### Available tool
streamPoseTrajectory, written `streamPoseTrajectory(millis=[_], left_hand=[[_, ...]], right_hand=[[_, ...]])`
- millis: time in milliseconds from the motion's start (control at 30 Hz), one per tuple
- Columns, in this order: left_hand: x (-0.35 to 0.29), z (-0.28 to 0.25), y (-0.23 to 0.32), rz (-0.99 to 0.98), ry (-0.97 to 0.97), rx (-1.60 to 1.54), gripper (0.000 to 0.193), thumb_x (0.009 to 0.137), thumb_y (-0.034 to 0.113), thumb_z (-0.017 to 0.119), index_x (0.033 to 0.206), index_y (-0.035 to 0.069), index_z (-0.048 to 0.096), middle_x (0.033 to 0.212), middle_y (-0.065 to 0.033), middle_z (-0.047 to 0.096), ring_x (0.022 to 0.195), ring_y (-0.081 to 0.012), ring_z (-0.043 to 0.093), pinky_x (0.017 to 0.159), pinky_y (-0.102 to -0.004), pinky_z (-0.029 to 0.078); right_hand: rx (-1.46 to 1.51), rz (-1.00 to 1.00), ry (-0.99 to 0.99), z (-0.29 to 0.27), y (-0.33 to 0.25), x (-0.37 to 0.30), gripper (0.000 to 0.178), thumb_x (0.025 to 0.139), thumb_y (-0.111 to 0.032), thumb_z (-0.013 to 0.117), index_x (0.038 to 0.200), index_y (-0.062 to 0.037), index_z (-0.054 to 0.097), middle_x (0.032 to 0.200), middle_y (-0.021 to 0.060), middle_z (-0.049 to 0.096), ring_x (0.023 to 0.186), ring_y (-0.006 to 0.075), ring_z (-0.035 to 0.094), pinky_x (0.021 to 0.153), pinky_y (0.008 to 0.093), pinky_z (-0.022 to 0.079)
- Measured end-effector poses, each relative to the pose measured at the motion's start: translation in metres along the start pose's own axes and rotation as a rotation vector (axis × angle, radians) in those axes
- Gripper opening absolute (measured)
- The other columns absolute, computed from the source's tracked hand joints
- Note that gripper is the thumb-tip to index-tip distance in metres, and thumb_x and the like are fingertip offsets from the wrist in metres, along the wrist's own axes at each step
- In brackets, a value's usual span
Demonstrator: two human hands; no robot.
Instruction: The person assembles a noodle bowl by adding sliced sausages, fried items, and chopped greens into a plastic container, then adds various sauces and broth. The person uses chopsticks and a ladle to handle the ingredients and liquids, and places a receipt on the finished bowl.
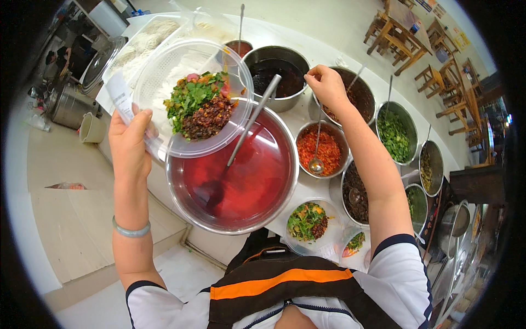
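Note:
My left hand (pixel 131 134) grips a clear plastic bowl (pixel 241 129) by its near left rim, along with a white paper slip (pixel 116 93). The bowl is tilted and holds chopped green herbs (pixel 200 90) and dark red chili flakes (pixel 208 119). Below it stands a wide steel basin (pixel 174 192) of red liquid with a ladle (pixel 255 120) leaning in it. My right hand (pixel 329 88) reaches far forward, fingers pinched, between a pot of dark liquid (pixel 274 77) and a pot of brown sauce (pixel 359 98). Whatever is in the pinch, if anything, cannot be made out.
Steel pots of red chopped chili (pixel 323 145), dark topping (pixel 355 192) and chopped greens (pixel 394 131) crowd the right side. Near me sit two filled clear bowls, one larger (pixel 309 222), one smaller (pixel 355 244). A tray of white noodles (pixel 148 41) lies far left.

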State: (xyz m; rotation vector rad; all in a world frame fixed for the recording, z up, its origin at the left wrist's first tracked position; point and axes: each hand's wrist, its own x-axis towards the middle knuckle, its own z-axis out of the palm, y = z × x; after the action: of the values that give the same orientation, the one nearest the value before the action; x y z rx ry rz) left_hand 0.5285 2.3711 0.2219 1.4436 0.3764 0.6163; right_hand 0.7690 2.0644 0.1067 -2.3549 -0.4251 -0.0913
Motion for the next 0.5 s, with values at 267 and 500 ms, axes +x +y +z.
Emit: streamPoseTrajectory(millis=[267,500], left_hand=[[-0.006,-0.081,0.000,0.020,0.214,0.071,0.016,0.083,0.002,0.061,0.089,0.009,0.049,0.072,0.0010,0.050,0.057,-0.0078,0.044,0.053,-0.0241,0.040],[0.001,-0.102,-0.017,-0.038,0.230,0.090,0.016,0.082,0.002,0.061,0.093,0.007,0.051,0.075,0.0009,0.053,0.059,-0.0070,0.046,0.055,-0.0229,0.040]], right_hand=[[-0.226,-0.110,-0.727,0.046,-0.023,0.029,0.040,0.070,-0.006,0.064,0.109,-0.0072,0.066,0.077,0.0128,0.064,0.074,0.0234,0.063,0.068,0.0339,0.051],[-0.052,-0.250,-0.394,0.072,-0.015,0.029,0.024,0.081,-0.014,0.061,0.102,-0.0065,0.069,0.096,0.0143,0.069,0.088,0.0302,0.065,0.079,0.0365,0.051]])
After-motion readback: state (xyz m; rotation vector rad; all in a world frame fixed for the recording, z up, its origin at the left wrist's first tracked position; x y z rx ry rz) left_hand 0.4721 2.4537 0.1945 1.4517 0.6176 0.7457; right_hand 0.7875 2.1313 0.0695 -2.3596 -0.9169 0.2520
